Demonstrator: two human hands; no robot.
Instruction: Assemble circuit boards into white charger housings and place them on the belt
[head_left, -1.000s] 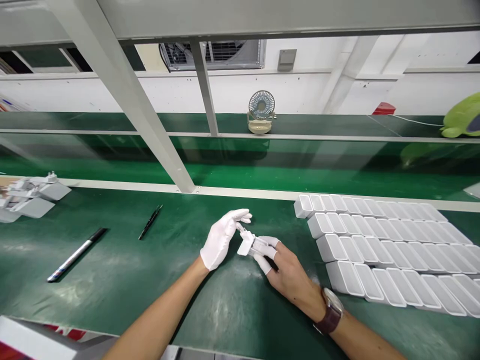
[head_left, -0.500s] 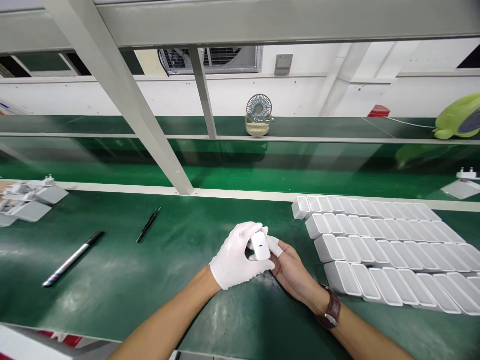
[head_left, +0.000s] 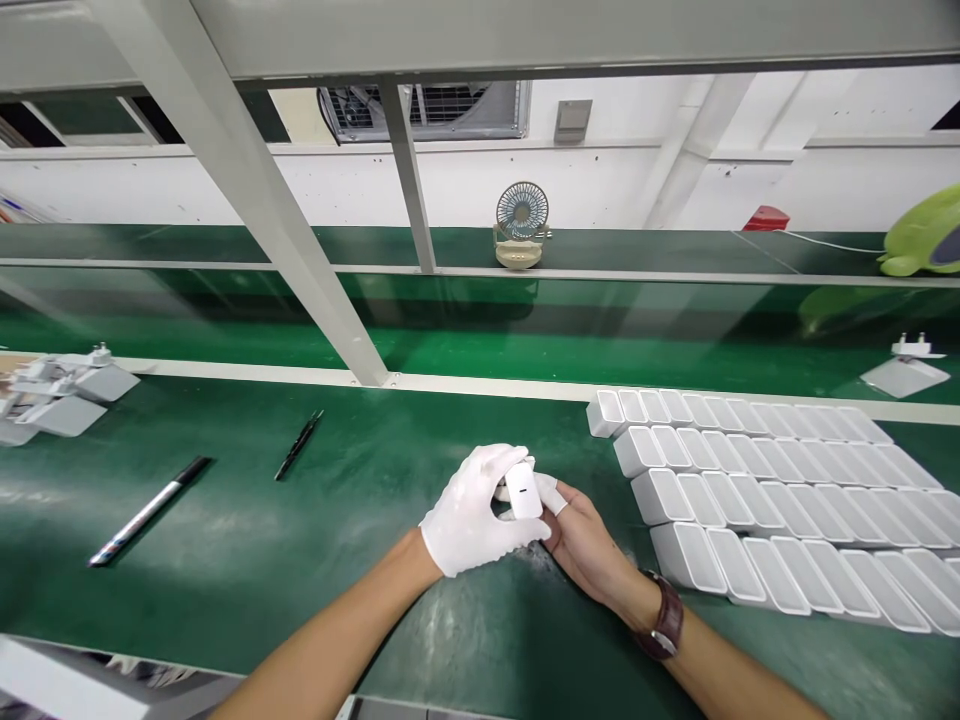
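A small white power adapter [head_left: 523,490] with a dark slot in its end face is held up over the green bench. My left hand [head_left: 472,512], in a white glove, is closed around it with thumb and fingers on opposite sides. Bare except for white covers on its fingertips, my right hand [head_left: 585,535] grips the adapter from the right; its other fingers are partly hidden behind. To the right stand several rows of white open-ended adapter shells [head_left: 686,555], set side by side.
A marker [head_left: 150,512] and a thin black pen-like tool [head_left: 298,446] lie to the left. White plug parts [head_left: 75,400] are piled at the far left, and another plug part [head_left: 905,375] sits at the right. A slanted post [head_left: 277,210] crosses the view. A small fan [head_left: 521,222] stands on the shelf.
The view has shifted slightly. Both hands keep their hold on the adapter, with almost no movement.
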